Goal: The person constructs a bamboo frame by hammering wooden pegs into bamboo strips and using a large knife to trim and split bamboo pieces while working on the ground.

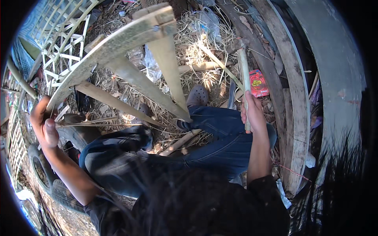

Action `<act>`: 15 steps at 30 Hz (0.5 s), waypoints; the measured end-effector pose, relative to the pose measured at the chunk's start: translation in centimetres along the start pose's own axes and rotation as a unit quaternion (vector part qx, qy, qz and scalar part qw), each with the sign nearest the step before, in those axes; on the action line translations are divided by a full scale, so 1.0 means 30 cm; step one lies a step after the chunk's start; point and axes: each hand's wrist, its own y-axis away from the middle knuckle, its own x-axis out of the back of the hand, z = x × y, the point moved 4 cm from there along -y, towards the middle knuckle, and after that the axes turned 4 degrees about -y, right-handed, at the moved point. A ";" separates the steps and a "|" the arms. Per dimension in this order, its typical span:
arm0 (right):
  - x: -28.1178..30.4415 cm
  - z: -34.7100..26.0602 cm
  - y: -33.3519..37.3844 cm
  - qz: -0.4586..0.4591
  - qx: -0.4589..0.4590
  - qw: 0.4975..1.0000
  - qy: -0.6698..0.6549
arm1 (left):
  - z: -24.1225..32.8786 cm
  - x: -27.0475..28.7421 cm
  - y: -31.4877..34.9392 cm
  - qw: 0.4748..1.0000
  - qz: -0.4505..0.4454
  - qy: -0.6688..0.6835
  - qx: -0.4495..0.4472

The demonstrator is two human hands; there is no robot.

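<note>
Outdoors, seen from overhead: right hand (253,112) at three o'clock, fingers wrapped tight round the pale handle of a hammer (245,74), head pointing up toward one o'clock above straw litter. Left hand (44,124) at nine o'clock, closed on the low end of a weathered wooden frame (130,35) and thin bamboo slivers (98,122). Frame likely stiff, light, splintery; best gripped at the rail ends. Hammer probably top-heavy.
</note>
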 end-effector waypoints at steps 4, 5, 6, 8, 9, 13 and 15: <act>-0.013 0.062 -0.083 -0.026 -0.014 0.999 -0.018 | -0.236 -0.044 -0.015 0.996 0.063 0.003 0.071; -0.027 0.068 -0.100 -0.040 -0.021 0.999 -0.028 | -0.278 -0.035 -0.017 0.988 0.127 0.007 0.086; -0.050 0.072 -0.111 -0.043 -0.031 0.998 -0.039 | -0.340 0.009 -0.015 0.994 0.073 -0.019 0.077; -0.109 0.076 -0.147 -0.079 -0.027 0.995 -0.050 | -0.455 0.157 0.020 0.988 0.099 -0.009 0.120; -0.127 0.100 -0.157 -0.094 -0.032 0.994 -0.047 | -0.509 0.161 0.048 0.978 0.113 0.021 0.171; -0.121 0.165 -0.173 -0.089 -0.058 0.994 -0.011 | -0.243 0.048 -0.011 0.996 -0.092 -0.007 -0.016; -0.155 0.203 -0.181 -0.090 -0.052 0.994 0.031 | -0.301 0.054 -0.017 0.989 0.065 -0.119 0.054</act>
